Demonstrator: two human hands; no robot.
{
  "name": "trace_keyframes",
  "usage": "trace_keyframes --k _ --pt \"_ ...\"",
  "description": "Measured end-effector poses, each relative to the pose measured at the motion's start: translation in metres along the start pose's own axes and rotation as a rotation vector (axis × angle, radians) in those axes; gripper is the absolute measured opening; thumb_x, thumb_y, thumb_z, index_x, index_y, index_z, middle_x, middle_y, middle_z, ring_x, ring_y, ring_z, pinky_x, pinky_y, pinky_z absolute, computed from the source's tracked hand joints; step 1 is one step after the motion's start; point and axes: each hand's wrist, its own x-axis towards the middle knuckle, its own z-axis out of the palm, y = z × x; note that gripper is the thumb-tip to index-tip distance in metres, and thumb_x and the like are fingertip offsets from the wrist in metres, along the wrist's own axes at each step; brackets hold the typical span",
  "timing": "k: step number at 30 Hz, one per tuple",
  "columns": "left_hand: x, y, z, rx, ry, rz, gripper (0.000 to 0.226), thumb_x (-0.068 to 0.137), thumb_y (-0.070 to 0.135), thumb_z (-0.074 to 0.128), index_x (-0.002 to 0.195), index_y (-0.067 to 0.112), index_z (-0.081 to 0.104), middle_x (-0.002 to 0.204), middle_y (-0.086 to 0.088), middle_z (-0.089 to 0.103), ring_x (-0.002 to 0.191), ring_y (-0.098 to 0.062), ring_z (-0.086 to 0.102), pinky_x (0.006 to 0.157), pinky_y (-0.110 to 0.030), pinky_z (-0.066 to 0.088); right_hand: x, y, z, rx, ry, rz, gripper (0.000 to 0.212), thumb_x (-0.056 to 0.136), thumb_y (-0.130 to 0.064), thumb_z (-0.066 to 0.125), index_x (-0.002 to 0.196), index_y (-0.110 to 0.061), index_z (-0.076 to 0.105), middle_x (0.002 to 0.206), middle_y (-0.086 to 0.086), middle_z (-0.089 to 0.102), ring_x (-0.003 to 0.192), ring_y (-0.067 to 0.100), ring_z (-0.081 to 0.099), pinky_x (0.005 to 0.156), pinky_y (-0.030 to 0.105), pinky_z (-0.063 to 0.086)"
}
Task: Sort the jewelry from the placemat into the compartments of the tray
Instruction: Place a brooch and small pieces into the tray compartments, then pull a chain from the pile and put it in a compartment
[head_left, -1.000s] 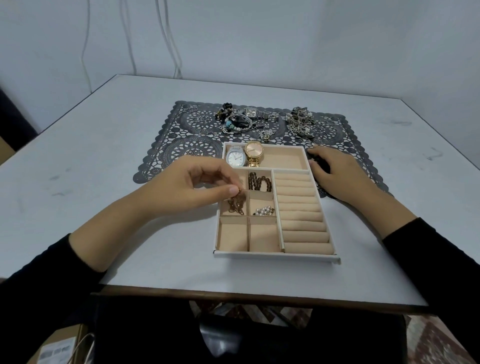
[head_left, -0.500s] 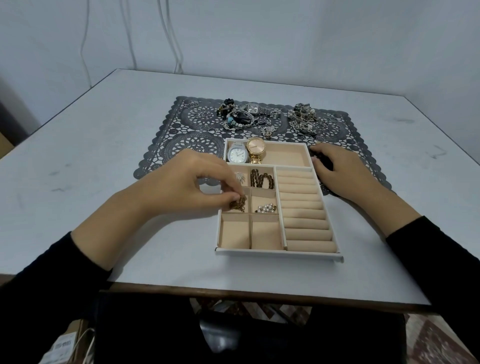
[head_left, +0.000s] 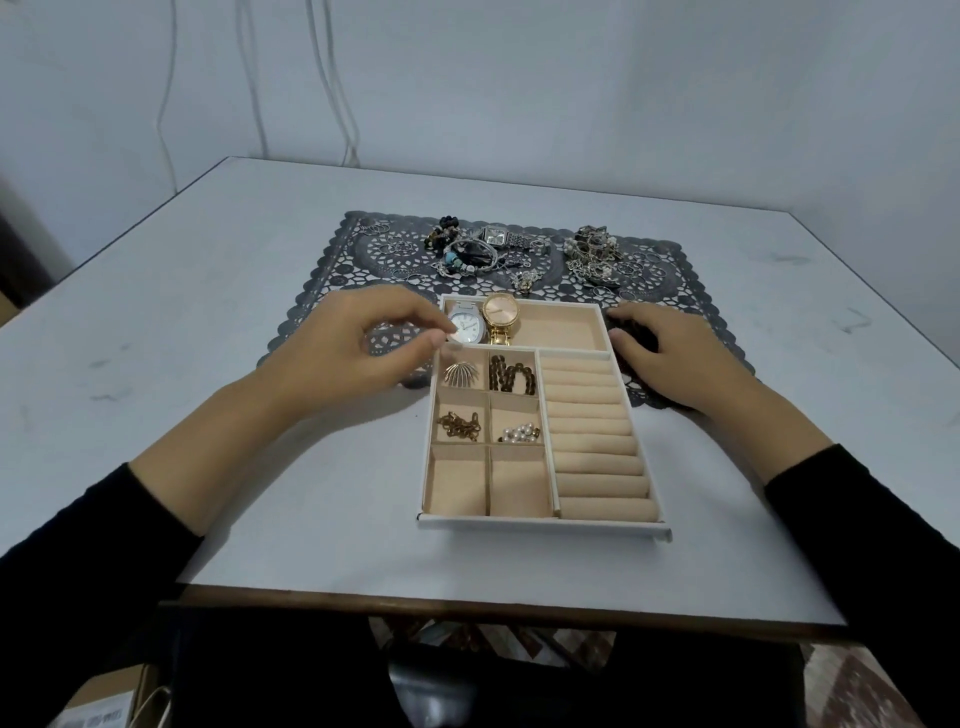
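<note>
grey table (head_left: 208, 364), chain (head_left: 459, 425) apart from left hand (head_left: 358, 353)

Head view. Tray (head_left: 545, 531) on desk (head_left: 208, 312), its far end over the placemat (head_left: 363, 249). Far compartment: silver watch (head_left: 466, 327), gold watch (head_left: 500, 314). Small compartments: fan brooch (head_left: 460, 373), brown beads (head_left: 511, 375), chain (head_left: 460, 425), pearls (head_left: 521, 433). Left hand (head_left: 353, 353) hovers at the tray's far left corner, fingers loosely curled. Right hand (head_left: 670, 353) lies beside the right wall. Unsorted jewelry (head_left: 483, 249) lies beyond.

White cables (head_left: 332, 88) are hanging down the pale wall (head_left: 571, 78) behind the bench (head_left: 208, 260); a cardboard box (head_left: 104, 693) is sitting below.
</note>
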Motion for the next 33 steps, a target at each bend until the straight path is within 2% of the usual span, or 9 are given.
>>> trace_keyframes --k 3,5,8,11,15,19,24,28,33 --pt "0.013 -0.015 0.000 0.038 0.065 -0.089 0.021 0.094 0.031 0.055 0.110 0.026 0.068 0.102 0.018 0.067 0.100 0.002 0.061 0.085 -0.019 0.047 0.006 0.002 -0.007 0.008 0.054 0.019 0.026 0.096 -0.024 0.052 0.118 -0.018 0.064 0.111 -0.003 0.066 0.097 0.007 0.051 0.083 0.018 0.033" --pt "0.023 -0.025 -0.001 0.081 0.074 -0.119 0.020 0.098 0.028 0.053 0.115 0.027 0.065 0.106 0.020 0.064 0.103 0.007 0.057 0.089 -0.020 0.044 0.013 0.003 -0.011 0.022 0.108 0.024 0.026 0.095 -0.025 0.053 0.117 -0.017 0.065 0.112 -0.002 0.066 0.100 0.008 0.054 0.088 0.021 0.037" --pt "0.042 -0.042 0.000 0.140 0.057 -0.138 0.026 0.101 0.026 0.049 0.124 0.023 0.061 0.120 0.012 0.063 0.114 -0.002 0.054 0.100 -0.028 0.041 0.029 0.007 -0.014 0.054 0.158 0.012 0.025 0.095 -0.025 0.054 0.116 -0.017 0.065 0.114 -0.001 0.066 0.106 0.014 0.058 0.099 0.031 0.043" --pt "0.062 -0.058 0.005 0.199 0.021 -0.133 0.030 0.102 0.028 0.046 0.129 0.023 0.058 0.129 0.007 0.059 0.118 -0.004 0.048 0.103 -0.032 0.039 0.049 0.009 -0.015 0.074 0.186 -0.013 0.028 0.094 -0.026 0.056 0.119 -0.018 0.064 0.117 -0.001 0.065 0.109 0.013 0.058 0.102 0.034 0.043" --pt "0.085 -0.077 0.015 0.245 -0.075 -0.106 0.033 0.101 0.029 0.048 0.133 0.024 0.056 0.138 0.003 0.055 0.124 -0.007 0.046 0.107 -0.031 0.036 0.078 0.005 -0.009 0.147 0.141 -0.025 0.031 0.092 -0.030 0.060 0.121 -0.021 0.064 0.118 -0.004 0.066 0.108 0.009 0.058 0.102 0.034 0.045" --pt "0.102 -0.088 0.021 0.247 -0.149 -0.051 0.034 0.100 0.029 0.050 0.134 0.025 0.057 0.140 0.004 0.054 0.128 -0.011 0.048 0.102 -0.023 0.035 0.099 -0.006 0.002 0.165 0.023 -0.079 0.030 0.090 -0.029 0.063 0.120 -0.025 0.065 0.117 -0.008 0.066 0.105 0.007 0.059 0.096 0.028 0.046" --pt "0.120 -0.094 0.031 0.220 -0.196 0.031 0.032 0.099 0.030 0.053 0.130 0.027 0.061 0.137 0.009 0.056 0.125 -0.008 0.051 0.101 -0.030 0.045 0.117 -0.011 0.014 0.120 -0.125 -0.178 0.028 0.087 -0.029 0.067 0.115 -0.028 0.068 0.105 -0.012 0.066 0.093 0.003 0.059 0.089 0.022 0.047" --pt "0.134 -0.095 0.038 0.230 -0.182 0.084 0.030 0.097 0.031 0.056 0.126 0.026 0.064 0.132 0.009 0.060 0.120 -0.005 0.054 0.101 -0.026 0.043 0.128 -0.012 0.022 0.100 -0.176 -0.287 0.023 0.087 -0.025 0.068 0.109 -0.025 0.071 0.107 -0.008 0.068 0.099 0.007 0.059 0.090 0.022 0.044" --pt "0.151 -0.090 0.047 0.210 -0.242 0.160 0.028 0.096 0.029 0.060 0.120 0.022 0.070 0.124 0.008 0.065 0.116 -0.005 0.056 0.101 -0.021 0.040 0.136 -0.010 0.026 0.091 -0.167 -0.307 0.014 0.087 -0.020 0.068 0.099 -0.020 0.073 0.098 -0.006 0.065 0.093 0.008 0.057 0.085 0.023 0.043"
